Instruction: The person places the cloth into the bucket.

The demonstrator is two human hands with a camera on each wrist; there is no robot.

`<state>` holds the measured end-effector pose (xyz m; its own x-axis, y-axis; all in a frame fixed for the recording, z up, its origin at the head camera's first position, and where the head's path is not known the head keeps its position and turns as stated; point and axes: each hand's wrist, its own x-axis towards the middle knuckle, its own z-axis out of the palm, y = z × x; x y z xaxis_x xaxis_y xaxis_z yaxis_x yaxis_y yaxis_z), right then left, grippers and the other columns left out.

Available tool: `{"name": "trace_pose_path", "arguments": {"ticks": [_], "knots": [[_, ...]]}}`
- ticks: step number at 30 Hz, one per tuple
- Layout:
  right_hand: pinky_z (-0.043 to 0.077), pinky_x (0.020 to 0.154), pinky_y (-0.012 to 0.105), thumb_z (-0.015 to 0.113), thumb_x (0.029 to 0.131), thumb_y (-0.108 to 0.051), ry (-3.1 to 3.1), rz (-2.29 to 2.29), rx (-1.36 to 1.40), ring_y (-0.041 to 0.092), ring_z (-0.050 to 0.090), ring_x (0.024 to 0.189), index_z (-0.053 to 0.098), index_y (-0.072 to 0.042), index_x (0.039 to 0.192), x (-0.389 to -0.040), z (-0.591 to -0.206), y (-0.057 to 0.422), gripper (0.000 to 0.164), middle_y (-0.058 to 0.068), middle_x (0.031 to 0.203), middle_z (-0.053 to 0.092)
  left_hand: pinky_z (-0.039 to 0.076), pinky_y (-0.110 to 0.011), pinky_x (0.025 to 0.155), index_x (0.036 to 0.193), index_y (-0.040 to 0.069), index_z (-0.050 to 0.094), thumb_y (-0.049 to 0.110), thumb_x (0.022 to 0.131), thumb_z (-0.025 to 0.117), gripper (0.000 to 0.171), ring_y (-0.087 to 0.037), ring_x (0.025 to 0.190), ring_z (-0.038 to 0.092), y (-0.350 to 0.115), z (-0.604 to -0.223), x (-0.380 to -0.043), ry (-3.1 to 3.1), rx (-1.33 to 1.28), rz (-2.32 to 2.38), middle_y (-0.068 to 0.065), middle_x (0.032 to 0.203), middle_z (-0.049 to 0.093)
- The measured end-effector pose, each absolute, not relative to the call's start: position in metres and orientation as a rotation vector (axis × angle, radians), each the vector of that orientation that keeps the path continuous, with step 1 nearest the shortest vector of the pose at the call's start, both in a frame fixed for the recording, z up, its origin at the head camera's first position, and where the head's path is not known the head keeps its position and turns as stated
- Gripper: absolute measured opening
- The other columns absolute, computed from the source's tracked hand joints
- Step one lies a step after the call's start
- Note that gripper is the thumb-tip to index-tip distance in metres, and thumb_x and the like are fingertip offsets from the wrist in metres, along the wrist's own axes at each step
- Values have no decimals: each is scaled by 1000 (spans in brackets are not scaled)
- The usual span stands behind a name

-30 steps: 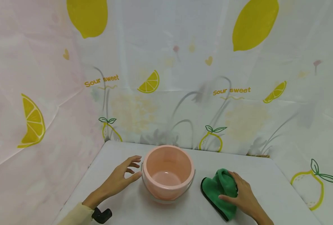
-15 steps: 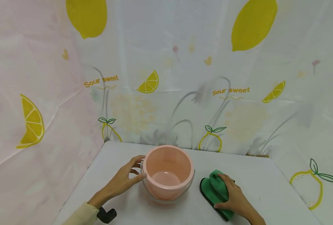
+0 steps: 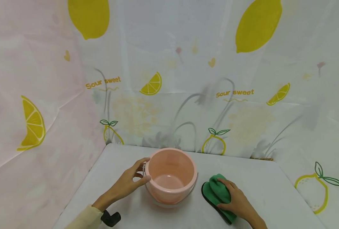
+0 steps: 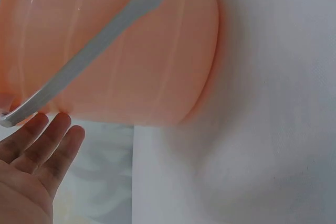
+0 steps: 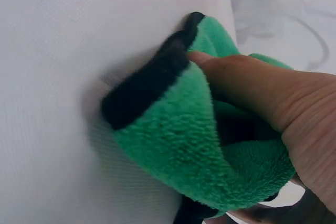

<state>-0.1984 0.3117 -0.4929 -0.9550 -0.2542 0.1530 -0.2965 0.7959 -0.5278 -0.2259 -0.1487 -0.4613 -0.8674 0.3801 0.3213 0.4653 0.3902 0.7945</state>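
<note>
A pale pink bucket point(image 3: 169, 196) stands upright on the white table, its opening facing up and nothing showing inside. Its grey handle point(image 4: 100, 45) hangs down against the wall. On the bucket's left side, my left hand point(image 3: 124, 184) touches it near the rim, thumb toward the front and fingers point(image 4: 59, 129) fairly straight against the wall. To the right of the bucket, my right hand point(image 3: 239, 202) grips a green fluffy cloth point(image 5: 168, 140) with dark edging. The cloth is bunched between thumb and fingers, and its lower part lies close over the table.
The white table point(image 3: 123, 159) reaches back to a hanging sheet point(image 3: 169, 63) printed with lemons, which also walls off the left and right sides. A small black device point(image 3: 111, 218) sits at my left wrist, beside a cream sleeve point(image 3: 86, 218).
My left hand has come right and now touches the bucket's rim. The right hand has closed further on the cloth, bunching it and shifting slightly left. The bucket has stayed put.
</note>
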Motion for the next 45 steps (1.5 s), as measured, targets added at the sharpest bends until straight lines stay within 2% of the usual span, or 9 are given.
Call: {"name": "trace_pose_path", "arguments": {"ticks": [9, 15, 20, 28, 35, 39, 45], "knots": [[52, 91, 59, 97, 69, -19, -2886, 877, 332, 43, 58, 121, 57, -18, 144, -201, -496, 308, 86, 20, 137, 57, 55, -36, 94, 156, 28, 39, 30, 101, 68, 62, -18, 110, 65, -147, -459, -228, -2498, -832, -1542, -10, 131, 65], [55, 87, 56, 96, 67, -10, -2835, 846, 298, 40, 63, 113, 64, -15, 134, -201, -495, 307, 75, 18, 126, 63, 55, -36, 94, 155, 28, 39, 30, 101, 68, 61, -17, 110, 65, -147, -458, -228, -2488, -833, -1547, -9, 130, 65], [55, 86, 53, 95, 68, -5, -2817, 879, 246, 36, 64, 110, 65, -12, 132, -200, -490, 307, 71, 16, 121, 66, 55, -36, 94, 155, 29, 39, 30, 101, 68, 61, -18, 111, 65, -147, -459, -228, -2503, -814, -1569, -8, 131, 64], [54, 85, 54, 94, 72, -12, -2828, 942, 151, 38, 63, 112, 61, -10, 137, -197, -477, 311, 74, 20, 128, 65, 56, -39, 92, 155, 30, 39, 32, 100, 69, 62, -18, 109, 65, -147, -460, -228, -2527, -787, -1580, -8, 133, 64], [55, 85, 56, 94, 74, -17, -2821, 951, 125, 40, 62, 113, 60, -11, 140, -194, -465, 312, 74, 23, 132, 63, 55, -35, 93, 155, 31, 39, 33, 100, 69, 62, -17, 109, 65, -147, -459, -226, -2539, -767, -1575, -5, 132, 64], [55, 82, 54, 93, 75, -18, -2788, 950, 137, 40, 62, 111, 60, -11, 139, -192, -457, 311, 73, 24, 131, 63, 55, -34, 94, 154, 34, 40, 36, 100, 69, 61, -15, 108, 65, -146, -458, -225, -2557, -733, -1578, -1, 131, 65], [56, 78, 52, 92, 76, -16, -2733, 942, 160, 40, 63, 108, 60, -11, 138, -190, -448, 309, 70, 23, 129, 65, 55, -35, 95, 154, 32, 40, 35, 102, 67, 58, -16, 109, 65, -146, -459, -226, -2550, -752, -1550, -3, 130, 65]]}}
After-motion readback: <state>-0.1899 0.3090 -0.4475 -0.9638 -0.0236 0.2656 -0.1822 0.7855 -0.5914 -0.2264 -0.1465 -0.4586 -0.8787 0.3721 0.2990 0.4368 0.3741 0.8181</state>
